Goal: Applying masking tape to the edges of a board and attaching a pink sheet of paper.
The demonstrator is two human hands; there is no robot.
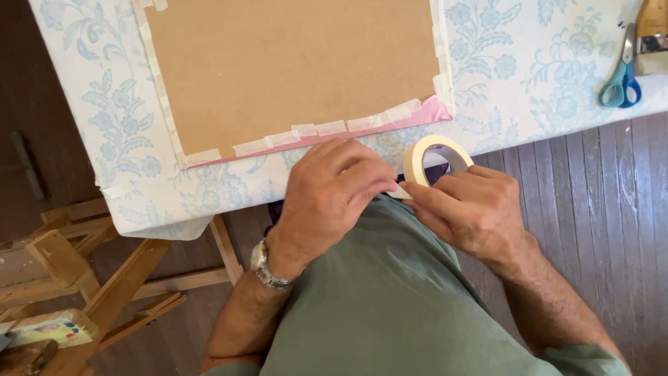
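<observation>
wooden stand (104, 278): lower left, beneath the table edge; pale timber legs and cross-pieces over a dark plank floor.
paint box (49, 331): bottom left corner, a small flat thing with coloured spots, resting on the stand's timber.
tablecloth (111, 104): white with a pale blue flower pattern, covering the table (654, 90) and hanging over its near edge.
brown board (292, 69): flat on the tablecloth, upper middle; short strips of cream tape run along its left, lower and right edges, and a pink sheet shows under its lower edge.
wristwatch (268, 268): metal band, on the left wrist.
left hand (330, 191): just below the table's near edge, knuckles up, fingers curled; its fingertips pinch the loose end of the tape, which runs rightward to the roll.
roll of masking tape (431, 157): cream ring standing on edge, just right of the left hand's fingertips and just above the right hand, in front of the table's near edge.
right hand (473, 209): closed about the lower side of the roll, thumb and forefinger pressed at the tape end where it meets the left fingertips.
green shirt (390, 299): fills the lower middle, below both hands.
scissors (623, 76): blue handles, lying on the tablecloth at the upper right, well apart from both hands.
brush (653, 35): wide and flat, just right of the scissors, cut by the frame edge.
</observation>
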